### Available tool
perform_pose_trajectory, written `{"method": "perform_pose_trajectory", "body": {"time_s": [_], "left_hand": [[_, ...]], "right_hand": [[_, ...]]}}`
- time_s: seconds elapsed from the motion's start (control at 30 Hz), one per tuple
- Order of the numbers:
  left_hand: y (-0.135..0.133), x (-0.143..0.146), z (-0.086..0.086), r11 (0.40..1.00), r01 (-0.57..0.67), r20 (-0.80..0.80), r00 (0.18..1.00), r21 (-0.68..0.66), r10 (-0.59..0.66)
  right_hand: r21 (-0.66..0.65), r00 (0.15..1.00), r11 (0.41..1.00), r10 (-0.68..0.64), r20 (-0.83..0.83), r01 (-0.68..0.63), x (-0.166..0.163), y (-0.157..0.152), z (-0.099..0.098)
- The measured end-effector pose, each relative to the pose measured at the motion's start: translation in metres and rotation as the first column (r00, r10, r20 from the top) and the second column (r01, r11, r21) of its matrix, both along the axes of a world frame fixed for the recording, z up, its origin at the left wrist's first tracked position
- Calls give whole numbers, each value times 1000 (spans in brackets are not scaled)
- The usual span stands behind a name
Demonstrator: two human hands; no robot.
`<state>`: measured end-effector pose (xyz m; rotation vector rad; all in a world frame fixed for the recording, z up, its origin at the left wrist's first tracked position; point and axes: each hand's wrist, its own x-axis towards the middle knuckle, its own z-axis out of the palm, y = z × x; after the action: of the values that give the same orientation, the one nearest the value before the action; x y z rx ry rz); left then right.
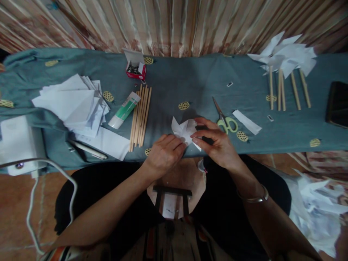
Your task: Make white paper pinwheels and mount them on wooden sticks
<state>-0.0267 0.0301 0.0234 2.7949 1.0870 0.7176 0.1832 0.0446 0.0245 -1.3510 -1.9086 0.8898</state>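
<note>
A folded white paper pinwheel [183,129] lies near the front edge of the table covered in blue-grey cloth [174,79]. My left hand [164,153] presses on its near left side with curled fingers. My right hand [215,139] pinches the paper's right side, and a small dark object shows under its fingers. Several wooden sticks [140,115] lie to the left of the paper, beside a green-and-white glue tube [124,110]. Green-handled scissors [225,118] rest just right of my right hand.
A stack of white paper sheets [73,103] lies at left, a small red box of pins [135,67] at the back. Finished paper pinwheels on sticks [286,69] rest at far right, near a dark phone-like object [338,104]. A white appliance with cable [16,145] sits at left.
</note>
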Motion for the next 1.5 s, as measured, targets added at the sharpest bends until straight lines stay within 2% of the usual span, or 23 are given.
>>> {"method": "perform_pose_trajectory", "body": {"time_s": [0.2, 0.57, 1.5], "left_hand": [[-1, 0, -1, 1000, 20, -5, 1000, -8, -20], [-3, 1, -4, 1000, -6, 34, 999, -17, 7], [-5, 1, -5, 999, 21, -16, 1000, -44, -22]], "right_hand": [[87, 994, 996, -25, 110, 16, -9, 0, -5], [184, 979, 983, -40, 200, 2, -15, 0, -6], [191, 977, 981, -62, 203, 22, -17, -2, -8]]}}
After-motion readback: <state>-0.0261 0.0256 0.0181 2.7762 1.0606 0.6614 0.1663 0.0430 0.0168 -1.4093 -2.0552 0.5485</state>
